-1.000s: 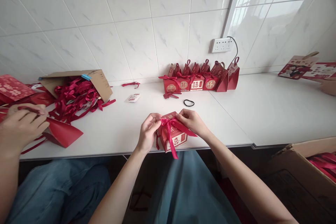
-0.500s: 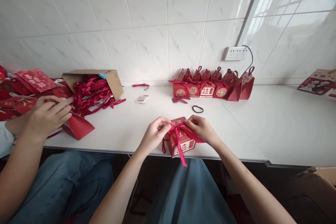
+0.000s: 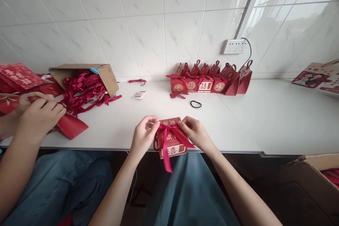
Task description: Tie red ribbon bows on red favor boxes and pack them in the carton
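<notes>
A red gift box (image 3: pixel 172 151) with gold lettering stands at the table's front edge, its sloped top facing me. A crimson ribbon (image 3: pixel 166 148) is tied in a bow across it, one tail hanging below the box. My left hand (image 3: pixel 145 132) pinches the bow's left loop between thumb and fingers. On the other side, my right hand (image 3: pixel 194 130) has thumb and forefinger closed on the right loop. A dark red cord handle shows at the box's left side, partly behind my left hand.
Finished red boxes (image 3: pixel 208 84) line the wall behind. A black hair tie (image 3: pixel 196 104), a small card (image 3: pixel 138 95) and loose ribbons lie nearer. At left, a cardboard box (image 3: pixel 112 81) spills ribbons beside a co-worker's hands (image 3: pixel 39 113) holding a red box. A carton (image 3: pixel 312 183) sits lower right.
My view has shifted slightly, so the scene sits higher. Both hands still hold the bow's loops, which look pulled a little wider. The co-worker's hands have drawn closer together.
</notes>
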Demonstrator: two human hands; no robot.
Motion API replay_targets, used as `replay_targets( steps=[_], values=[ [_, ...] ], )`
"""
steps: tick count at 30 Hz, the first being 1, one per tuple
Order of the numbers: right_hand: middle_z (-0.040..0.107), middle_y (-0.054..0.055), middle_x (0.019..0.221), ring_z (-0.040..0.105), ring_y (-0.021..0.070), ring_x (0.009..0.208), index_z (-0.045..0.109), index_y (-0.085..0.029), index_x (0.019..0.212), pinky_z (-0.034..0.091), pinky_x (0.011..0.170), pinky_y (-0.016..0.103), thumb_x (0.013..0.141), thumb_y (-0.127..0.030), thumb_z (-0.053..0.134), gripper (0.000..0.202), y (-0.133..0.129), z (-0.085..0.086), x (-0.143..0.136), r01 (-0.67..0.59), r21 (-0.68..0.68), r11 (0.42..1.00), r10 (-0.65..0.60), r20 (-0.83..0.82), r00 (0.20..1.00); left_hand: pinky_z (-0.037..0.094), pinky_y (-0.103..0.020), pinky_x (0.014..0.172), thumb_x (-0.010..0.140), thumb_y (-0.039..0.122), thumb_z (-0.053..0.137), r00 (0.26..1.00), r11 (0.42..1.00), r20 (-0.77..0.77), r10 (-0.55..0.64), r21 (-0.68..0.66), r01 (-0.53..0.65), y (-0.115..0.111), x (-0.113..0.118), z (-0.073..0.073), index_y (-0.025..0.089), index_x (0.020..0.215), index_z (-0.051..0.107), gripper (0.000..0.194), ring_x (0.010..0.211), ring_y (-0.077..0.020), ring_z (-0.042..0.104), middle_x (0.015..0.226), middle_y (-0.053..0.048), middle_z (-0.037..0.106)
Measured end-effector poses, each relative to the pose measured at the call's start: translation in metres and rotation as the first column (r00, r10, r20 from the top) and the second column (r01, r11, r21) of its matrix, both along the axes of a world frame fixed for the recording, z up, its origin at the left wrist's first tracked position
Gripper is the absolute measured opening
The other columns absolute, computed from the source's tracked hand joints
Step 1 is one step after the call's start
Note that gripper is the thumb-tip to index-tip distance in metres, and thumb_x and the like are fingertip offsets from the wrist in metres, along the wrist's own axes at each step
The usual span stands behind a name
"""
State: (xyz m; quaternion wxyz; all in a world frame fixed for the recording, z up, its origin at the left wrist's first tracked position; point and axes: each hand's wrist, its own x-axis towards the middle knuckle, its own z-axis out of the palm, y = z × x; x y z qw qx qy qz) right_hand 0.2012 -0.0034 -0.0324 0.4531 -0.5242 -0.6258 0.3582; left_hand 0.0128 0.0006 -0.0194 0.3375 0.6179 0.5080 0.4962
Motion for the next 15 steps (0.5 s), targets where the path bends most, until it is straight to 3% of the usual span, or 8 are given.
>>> replay_targets(
  steps=[3,6,8,11,15],
  values=[
    [0.045,-0.003,0.056,0.039,0.0107,0.053,0.045,-0.019,0.064,0.031,0.049,0.024,0.080,-0.055,0.046,0.040,-0.006,0.000,-0.006,0.034,-0.002,0.999,-0.034,-0.008,0.999,0.037,-0.024,0.051,0.077,0.045,0.057,0.985,0.989,-0.101,0.140,-0.027,-0.143,-0.008,-0.003,0.004,0.020,0.076,0.053,0.025,0.053,-0.0133,0.050,0.060,0.003,0.050],
    [0.043,-0.004,0.054,0.037,0.0102,0.051,0.043,-0.020,0.062,0.030,0.049,0.024,0.081,-0.053,0.046,0.038,-0.010,0.001,-0.010,0.047,-0.003,0.999,-0.047,0.003,0.999,0.031,-0.024,0.048,0.083,0.051,0.046,0.955,0.982,-0.279,0.101,-0.126,-0.141,-0.015,-0.002,0.009,0.021,0.058,0.039,0.040,0.048,-0.0120,0.042,0.050,0.005,0.041],
    [0.043,-0.004,0.054,0.037,0.0103,0.051,0.042,-0.020,0.062,0.030,0.049,0.024,0.081,-0.052,0.046,0.038,-0.012,0.001,-0.012,0.048,-0.011,0.999,-0.048,-0.004,0.999,0.030,-0.024,0.049,0.085,0.051,0.042,0.948,0.980,-0.314,0.062,-0.160,-0.117,-0.017,0.001,0.010,0.021,0.056,0.035,0.043,0.049,-0.0117,0.041,0.050,0.005,0.040],
    [0.043,-0.004,0.054,0.037,0.0103,0.052,0.043,-0.020,0.062,0.031,0.050,0.024,0.082,-0.053,0.047,0.039,-0.013,0.000,-0.014,0.048,-0.037,0.998,-0.050,-0.056,0.997,0.030,-0.022,0.051,0.085,0.046,0.046,0.974,0.986,-0.219,0.054,-0.145,-0.087,-0.018,0.004,0.005,0.020,0.058,0.035,0.039,0.052,-0.0106,0.040,0.053,0.005,0.041],
    [0.039,-0.005,0.054,0.033,0.0092,0.051,0.040,-0.020,0.060,0.028,0.049,0.023,0.080,-0.056,0.050,0.042,-0.015,-0.002,-0.016,0.014,-0.086,0.996,-0.032,-0.208,0.978,0.030,-0.020,0.051,0.083,0.044,0.051,0.996,0.987,0.057,0.065,-0.152,-0.056,-0.020,0.006,-0.010,0.019,0.059,0.034,0.039,0.054,-0.0088,0.036,0.056,0.006,0.037]
  ],
)
